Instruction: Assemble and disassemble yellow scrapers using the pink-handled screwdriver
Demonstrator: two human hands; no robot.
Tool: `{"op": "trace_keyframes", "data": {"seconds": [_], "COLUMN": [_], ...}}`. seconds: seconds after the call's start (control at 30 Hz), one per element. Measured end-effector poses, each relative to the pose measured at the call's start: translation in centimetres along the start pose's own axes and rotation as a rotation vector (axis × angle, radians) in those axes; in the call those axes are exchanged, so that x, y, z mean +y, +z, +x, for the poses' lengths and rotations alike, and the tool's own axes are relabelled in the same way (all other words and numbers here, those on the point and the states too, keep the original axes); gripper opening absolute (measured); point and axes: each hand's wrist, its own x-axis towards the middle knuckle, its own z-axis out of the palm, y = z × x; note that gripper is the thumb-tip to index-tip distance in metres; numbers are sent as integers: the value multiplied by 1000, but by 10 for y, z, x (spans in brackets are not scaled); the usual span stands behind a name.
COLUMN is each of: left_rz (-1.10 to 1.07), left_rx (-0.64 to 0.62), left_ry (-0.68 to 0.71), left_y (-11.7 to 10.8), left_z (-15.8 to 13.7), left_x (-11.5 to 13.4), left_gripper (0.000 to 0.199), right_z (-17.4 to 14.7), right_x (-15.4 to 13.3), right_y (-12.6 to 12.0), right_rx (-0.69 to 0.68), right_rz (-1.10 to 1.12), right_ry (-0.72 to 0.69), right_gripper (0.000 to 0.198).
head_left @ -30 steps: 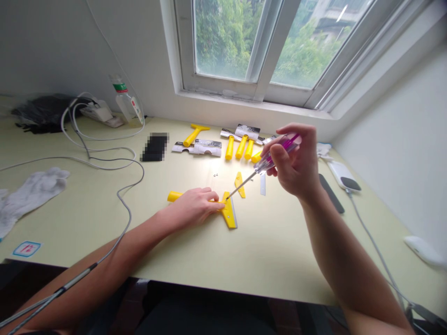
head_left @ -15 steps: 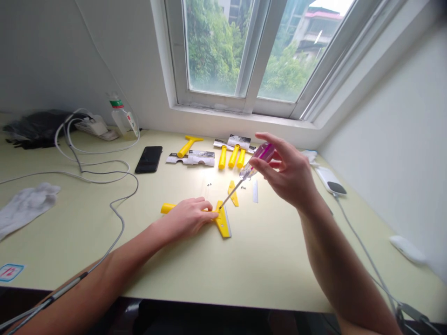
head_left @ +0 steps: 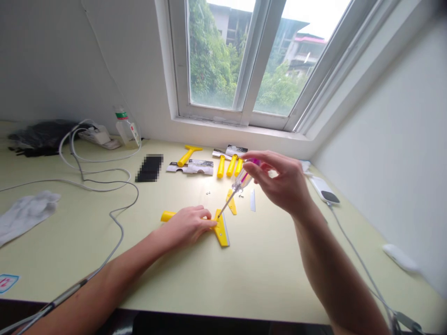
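My left hand [head_left: 190, 224] is closed around the handle of a yellow scraper [head_left: 221, 235], pressing it flat on the table. A metal blade edge shows along the right side of the scraper's head. In my right hand [head_left: 279, 179] is a screwdriver [head_left: 241, 180] with a clear and purple handle, held tilted by thumb and fingers. Its tip meets the upper part of the scraper head, where a screw is too small to make out. Just beyond lie a loose yellow cover plate [head_left: 231, 203], a bare blade [head_left: 253, 200] and small screws [head_left: 241, 196].
Toward the window lie several yellow scrapers [head_left: 220, 166] and cardboard packaging [head_left: 200, 167]. A blurred-out black phone [head_left: 149, 168], a bottle [head_left: 127, 131], looping cables [head_left: 120, 209] and a white glove [head_left: 30, 214] are on the left. A white device [head_left: 324, 190] with a cable sits right.
My right hand has shifted slightly left, the screwdriver tip staying on the scraper head. My left hand keeps its hold. The whole view has tilted a little upward.
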Motion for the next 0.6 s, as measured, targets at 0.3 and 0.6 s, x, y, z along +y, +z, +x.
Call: {"op": "trace_keyframes", "data": {"seconds": [0.3,0.6], "left_rz": [-10,-6], "left_rx": [31,19], "left_ry": [11,42], "left_y": [5,2], "left_z": [-1,0], "left_x": [-2,-2], "left_gripper": [25,22], "right_z": [35,54], "right_x": [0,15], "right_y": [-17,-27], "right_rx": [-392,-627], "right_rz": [-503,-465], "right_ry": [-58,-29], "right_gripper": [35,35]}}
